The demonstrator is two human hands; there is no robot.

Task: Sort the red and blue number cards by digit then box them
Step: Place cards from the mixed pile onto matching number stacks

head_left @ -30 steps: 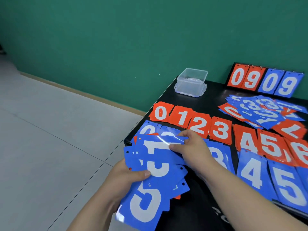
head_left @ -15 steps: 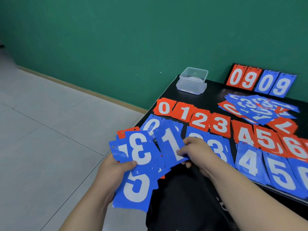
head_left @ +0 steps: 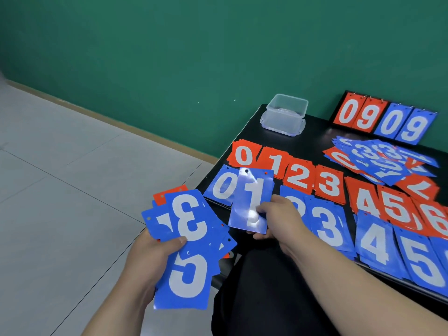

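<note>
My left hand [head_left: 148,255] grips a fanned stack of cards [head_left: 191,243], mostly blue, with a 3 and a 5 showing upside down and a red edge behind. My right hand [head_left: 276,217] pinches the lower end of a blue 1 card [head_left: 252,197], held over the table's near left corner between the blue 0 pile [head_left: 221,185] and the blue 2 pile, which my hand mostly hides. A red row [head_left: 300,175] runs 0 to 6, and a blue row [head_left: 373,241] lies in front of it.
A clear plastic box [head_left: 284,115] stands at the black table's [head_left: 315,137] back left corner. A flip scoreboard [head_left: 385,120] reading 09 09 stands against the green wall. An unsorted heap of cards [head_left: 380,161] lies in front of it. Tiled floor spreads to the left.
My right hand has drawn the blue 1 card out of the fanned stack and carried it right, over the blue row. My left hand has lowered the stack slightly.
</note>
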